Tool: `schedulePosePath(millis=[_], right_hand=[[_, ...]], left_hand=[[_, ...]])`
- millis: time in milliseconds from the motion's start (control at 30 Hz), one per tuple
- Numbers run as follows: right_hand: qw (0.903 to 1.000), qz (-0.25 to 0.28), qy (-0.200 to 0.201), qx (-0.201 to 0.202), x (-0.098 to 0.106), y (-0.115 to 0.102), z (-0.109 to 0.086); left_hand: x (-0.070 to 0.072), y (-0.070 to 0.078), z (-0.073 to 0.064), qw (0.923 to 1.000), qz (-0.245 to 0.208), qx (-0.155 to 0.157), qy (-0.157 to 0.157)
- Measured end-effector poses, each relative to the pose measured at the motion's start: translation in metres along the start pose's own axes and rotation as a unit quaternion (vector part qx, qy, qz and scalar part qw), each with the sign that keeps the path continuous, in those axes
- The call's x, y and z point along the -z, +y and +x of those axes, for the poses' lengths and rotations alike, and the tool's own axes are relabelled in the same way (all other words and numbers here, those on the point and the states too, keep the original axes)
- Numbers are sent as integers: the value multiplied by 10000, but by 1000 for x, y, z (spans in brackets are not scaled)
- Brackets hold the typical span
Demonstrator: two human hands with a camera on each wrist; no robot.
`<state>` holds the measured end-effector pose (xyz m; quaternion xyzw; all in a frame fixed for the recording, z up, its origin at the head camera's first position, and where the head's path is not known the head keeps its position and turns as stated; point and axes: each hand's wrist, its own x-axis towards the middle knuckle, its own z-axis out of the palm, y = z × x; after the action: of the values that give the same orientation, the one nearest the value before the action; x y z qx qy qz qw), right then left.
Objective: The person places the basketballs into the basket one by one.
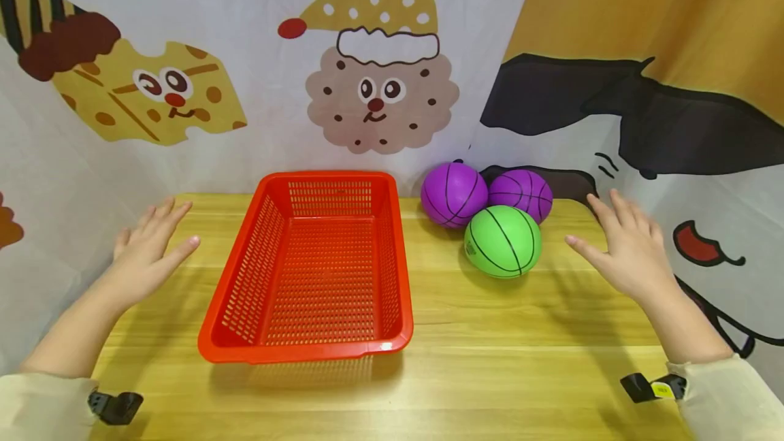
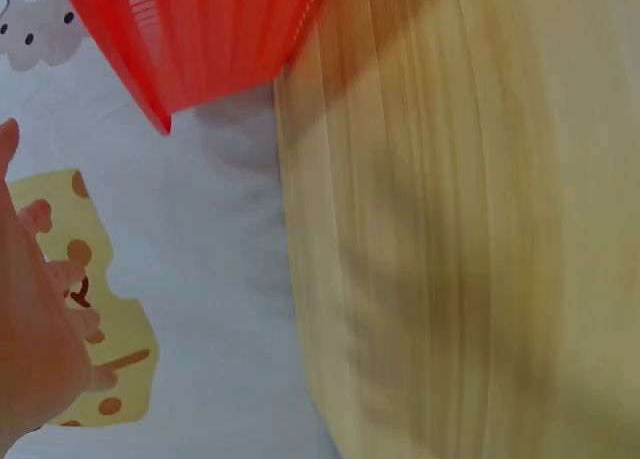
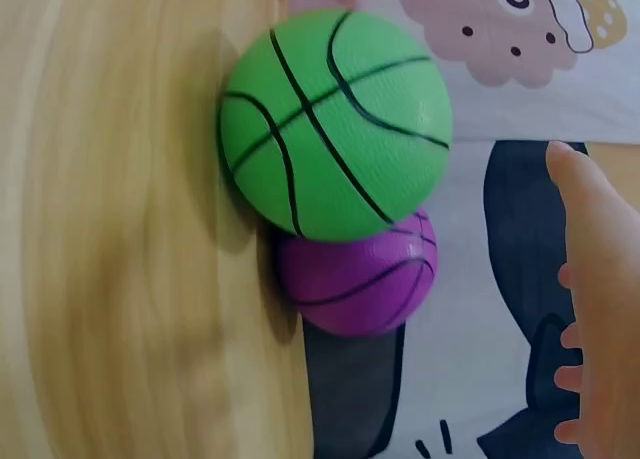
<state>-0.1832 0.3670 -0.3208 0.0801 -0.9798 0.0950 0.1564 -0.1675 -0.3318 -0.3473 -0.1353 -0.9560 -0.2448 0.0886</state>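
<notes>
Head view: I observe the left hand [image 1: 147,257] and right hand [image 1: 631,250] raised at either side of the desk [image 1: 478,366], each grip spread wide, holding nothing. The red basket [image 1: 327,278] sits nearest the left; 1 green ball [image 1: 503,241] and 2 purple balls [image 1: 454,194] lie together nearest the right.
</notes>
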Motion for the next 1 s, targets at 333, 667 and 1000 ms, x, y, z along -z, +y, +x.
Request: schedulePosePath(millis=[333, 667, 1000], right_hand=[[9930, 1101, 420, 124, -22, -25, -6], [9790, 1999, 385, 69, -39, -34, -12], [9556, 2918, 407, -93, -64, -41, -10]], left_hand=[[-22, 11, -4, 9816, -1911, -36, -33], [-37, 15, -21, 9636, -2658, 10, -286], [-47, 17, -34, 9494, -3090, -485, -284]])
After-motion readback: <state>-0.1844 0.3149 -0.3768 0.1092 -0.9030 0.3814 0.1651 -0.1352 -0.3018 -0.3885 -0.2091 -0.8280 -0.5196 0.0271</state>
